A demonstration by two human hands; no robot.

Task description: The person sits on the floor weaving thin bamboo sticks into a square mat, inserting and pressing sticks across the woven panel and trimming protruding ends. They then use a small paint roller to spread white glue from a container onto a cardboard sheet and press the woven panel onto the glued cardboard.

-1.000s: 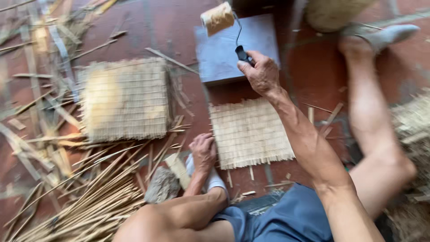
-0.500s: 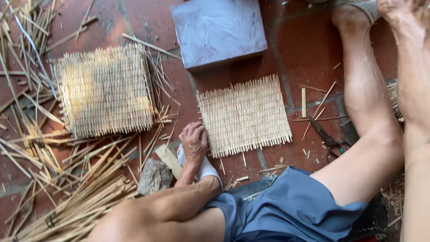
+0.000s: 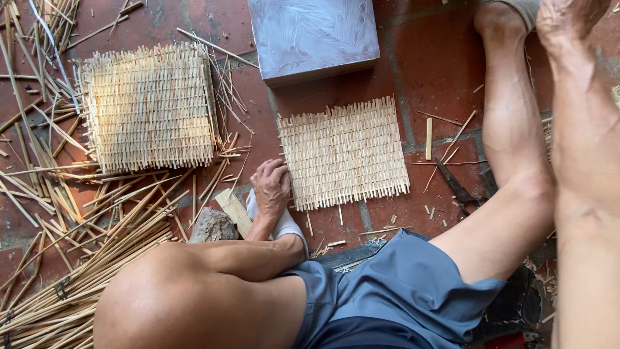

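The left hand (image 3: 271,187) rests curled at the corner of the small woven mat (image 3: 343,154), steadying it and gripping nothing. The right hand (image 3: 568,16) is cut off at the frame's top, its fingers' state unclear. Weaving seems paused; continuing likely calls for a fresh bamboo strip (image 3: 97,258).

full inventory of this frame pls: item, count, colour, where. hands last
woven mat: 1, pale straw, floor centre, by the left hand
stack of woven mats: 1 stack, pale yellow, upper left
grey block: 1, grey with a tan edge, top centre
loose bamboo strips: many, tan, left and lower left
stone: 1, grey-brown, left of the left wrist
wooden piece: 1, pale, leaning at the stone
short stick: 1, pale, right of the mat
scissors: 1, dark, floor by the right leg
tile floor: red-brown
left hand: fingers at the mat's left edge, holding nothing
right hand: top right corner, cut off by the frame
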